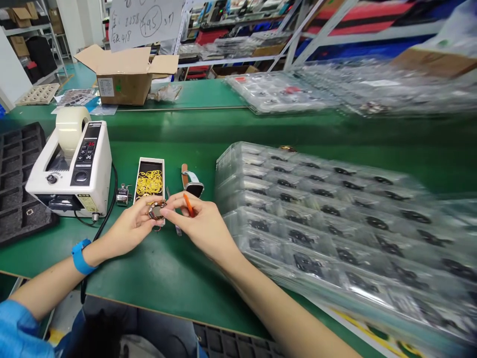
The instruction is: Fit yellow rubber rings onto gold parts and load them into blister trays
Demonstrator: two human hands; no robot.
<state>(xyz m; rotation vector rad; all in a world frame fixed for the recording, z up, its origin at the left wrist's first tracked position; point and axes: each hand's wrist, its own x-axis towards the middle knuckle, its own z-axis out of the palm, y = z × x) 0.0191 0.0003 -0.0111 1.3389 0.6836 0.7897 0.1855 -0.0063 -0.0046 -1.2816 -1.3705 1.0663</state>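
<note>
Two hands are joined over one small dark part (157,211), held just above the green table (167,268) in front of the person. Left hand (130,228) is closed on the part from the left, fingertips (149,208) pinched around it. Right hand (203,223) is closed too: the part is pinched from the right by the thumb and forefinger, and an orange stick (188,204) is kept between the fingers. What the part is exactly cannot be told, too small. A blue wristband (80,256) is worn on the left wrist, a blue sleeve (18,330) is seen lower left.

Just behind the hands a white box of yellow rubber bands (149,181) is laid on the table. A watch with an orange strap (191,183) is laid just right of the box. A small metal hand counter (122,194) is set left of the box, beside a white tape dispenser (72,169) with a clear tape roll on top; its black cable (106,214) is run toward the table edge. A black foam tray (18,184) is placed at far left.

Stacked clear plastic trays (328,219) with dark parts are piled right of the right hand, close to the forearm. More clear trays (283,92) are laid well behind, blurred. An open cardboard box (124,74) is set at the far side, with a handwritten paper sheet (145,20) above it
</note>
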